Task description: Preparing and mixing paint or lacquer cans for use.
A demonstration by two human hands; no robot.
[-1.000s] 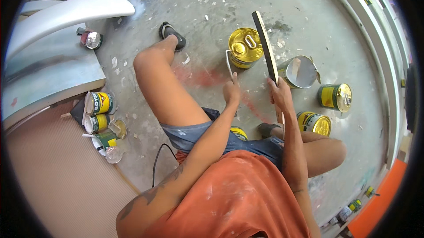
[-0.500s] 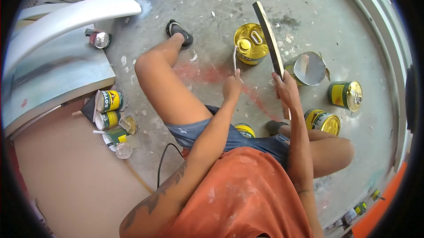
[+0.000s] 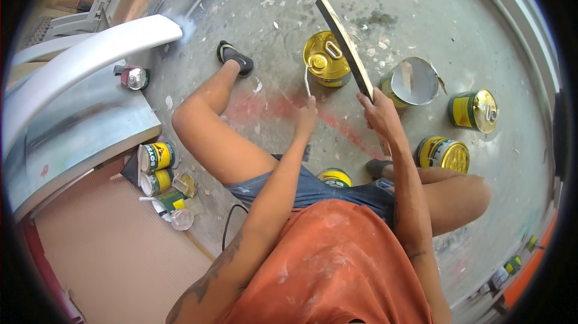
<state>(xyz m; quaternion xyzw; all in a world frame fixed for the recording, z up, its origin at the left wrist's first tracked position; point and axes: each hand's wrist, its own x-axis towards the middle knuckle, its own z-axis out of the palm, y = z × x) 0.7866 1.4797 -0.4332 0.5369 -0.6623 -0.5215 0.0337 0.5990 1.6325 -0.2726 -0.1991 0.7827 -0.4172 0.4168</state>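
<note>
A can with a gold lid [image 3: 329,53] stands upright on the floor ahead of me. My left hand [image 3: 306,118] is closed round a thin whitish rod [image 3: 309,85], its bent upper tip at the near-left rim of that lid. In my right hand [image 3: 384,118] I grip the lower end of a long wooden bar [image 3: 344,42], black on one face and pale on the other. It slants up and left, raised beside the can, and hides part of the lid's right side. How the rod's tip meets the rim is too small to tell.
A large open can [image 3: 415,81] stands right of the bar. Two gold-lidded cans [image 3: 472,111] sit farther right, and another can [image 3: 335,178] between my legs. Several used cans [image 3: 158,157] stand at left, near a white curved panel [image 3: 102,53].
The bar's top end has swung left across the can, so it slants more. The rod's tip stays by the lid's rim. The whole view has shifted slightly.
</note>
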